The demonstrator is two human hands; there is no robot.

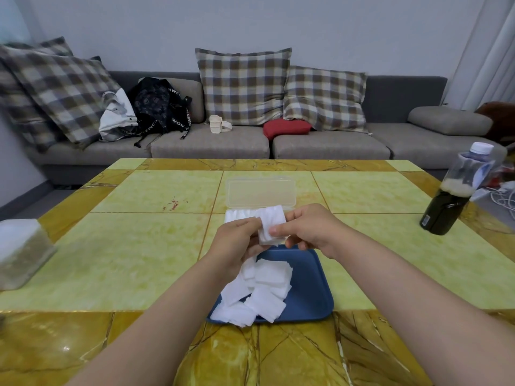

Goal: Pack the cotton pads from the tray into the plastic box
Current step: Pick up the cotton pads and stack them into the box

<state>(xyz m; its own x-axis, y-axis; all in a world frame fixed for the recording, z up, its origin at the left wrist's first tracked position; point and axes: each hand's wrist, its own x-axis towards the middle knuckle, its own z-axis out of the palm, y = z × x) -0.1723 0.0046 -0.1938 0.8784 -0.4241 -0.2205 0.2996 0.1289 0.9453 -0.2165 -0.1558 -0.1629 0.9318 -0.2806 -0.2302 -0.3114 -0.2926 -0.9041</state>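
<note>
A blue tray (312, 291) lies near the table's front edge with several loose white cotton pads (259, 293) piled on its left half. Just behind it stands a clear plastic box (239, 215) with its lid (260, 192) open upward; white pads fill the part I can see. Above the gap between tray and box, my left hand (237, 243) and my right hand (309, 229) together hold a small stack of cotton pads (271, 224). Each hand pinches one side of the stack.
A dark bottle (451, 201) with a white cap stands at the table's right edge. A translucent container (19, 252) sits at the left edge. Behind the table is a grey sofa (211, 140) with plaid cushions and bags.
</note>
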